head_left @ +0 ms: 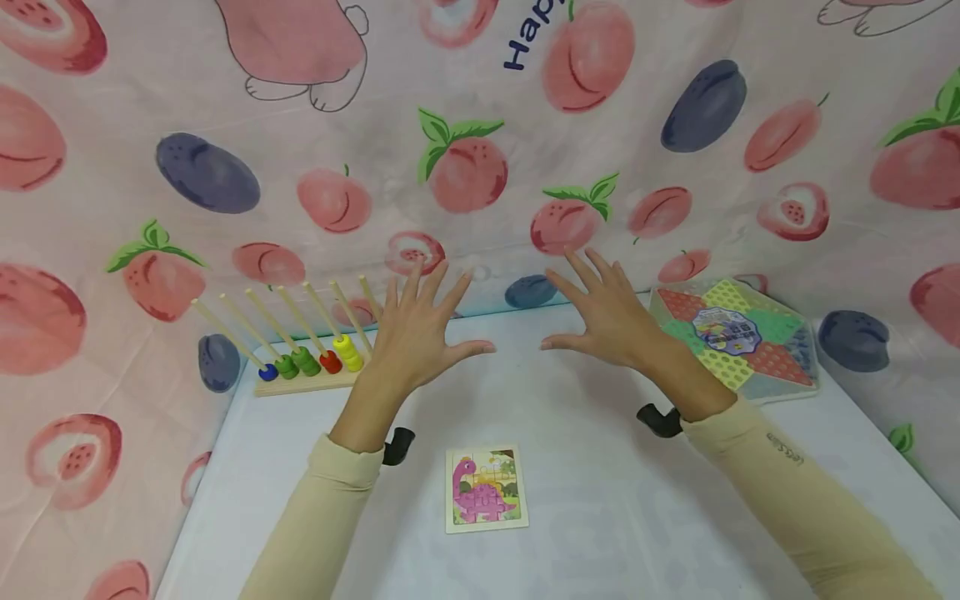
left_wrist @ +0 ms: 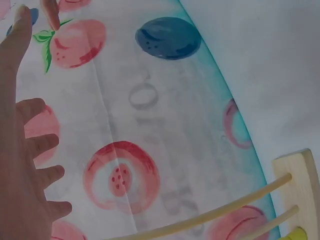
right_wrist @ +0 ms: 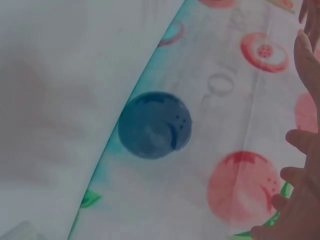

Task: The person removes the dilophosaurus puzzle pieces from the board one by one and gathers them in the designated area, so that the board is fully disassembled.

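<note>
1. Pale wooden bead rack with slanting rods [head_left: 307, 384]: back left of tabletop, beside left hand [head_left: 417, 327], which covers its right end. Small round beads in blue, green, red and yellow [head_left: 347, 353] sit low on five rods; feet of the last rods hidden, so can't tell if those are loaded.
2. Square pink-dinosaur jigsaw in pale frame [head_left: 486, 492]: flat, front middle. Picture looks assembled, probably done; can't confirm every piece.
3. Clear flat box with patterned coloured triangles [head_left: 738, 337]: back right, beyond right forearm; looks packed.
4. Left hand: fingers spread, raised, holding nothing.
5. Right hand [head_left: 609, 321]: same, fingers apart, grip free; hands well apart.
6. Progress, judged: no handling under way, items look set out tidily; nothing plainly left undone.
7. White tabletop [head_left: 585, 508], fruit-print cloth [head_left: 390, 133] behind.
</note>
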Motion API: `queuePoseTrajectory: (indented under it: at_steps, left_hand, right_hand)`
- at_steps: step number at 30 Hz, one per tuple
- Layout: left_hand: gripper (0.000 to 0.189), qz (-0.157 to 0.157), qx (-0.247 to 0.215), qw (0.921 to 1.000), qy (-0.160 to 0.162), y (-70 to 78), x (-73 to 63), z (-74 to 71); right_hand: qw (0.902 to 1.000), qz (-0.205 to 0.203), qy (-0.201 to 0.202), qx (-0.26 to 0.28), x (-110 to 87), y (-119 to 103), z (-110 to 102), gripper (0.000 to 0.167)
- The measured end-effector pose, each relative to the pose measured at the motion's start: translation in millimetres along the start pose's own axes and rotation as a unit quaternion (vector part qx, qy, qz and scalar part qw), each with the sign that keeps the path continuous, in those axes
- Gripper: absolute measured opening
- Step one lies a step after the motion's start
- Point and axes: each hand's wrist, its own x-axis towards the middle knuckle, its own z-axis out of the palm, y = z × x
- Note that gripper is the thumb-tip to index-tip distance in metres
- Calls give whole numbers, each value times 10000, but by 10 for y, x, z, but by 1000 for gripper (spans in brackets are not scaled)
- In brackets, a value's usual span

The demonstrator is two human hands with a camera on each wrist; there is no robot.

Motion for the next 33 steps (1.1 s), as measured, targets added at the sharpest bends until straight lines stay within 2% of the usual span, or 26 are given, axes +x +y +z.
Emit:
queuePoseTrajectory:
  at_steps: [7, 13, 18, 21, 26, 33]
  left_hand:
    - [100, -1, -267, 9994, 239, 16, -242, -72]
    - [100, 72, -220, 9981, 578, -7, -418, -135]
    - [101, -35, -388, 9965, 743, -24, -592, -167]
    - [102, -123, -526, 9952, 815, -24, -720, -172]
    - [101, -259, -858, 9918, 914, -28, -959, -138]
    - [95, -471, -1128, 9885, 896, -30, -1300, -11]
  right_hand:
    - [9986, -315, -56, 426, -75, -244, 24, 105]
    - [9962, -662, 52, 559, -61, -371, 85, 104]
    - [9923, -936, 191, 790, -69, -479, 135, 100]
    - [9879, -1051, 289, 1104, -96, -549, 177, 94]
    - [9805, -1177, 298, 1548, -131, -682, 257, 86]
    - [9726, -1201, -163, 1984, -145, -836, 365, 83]
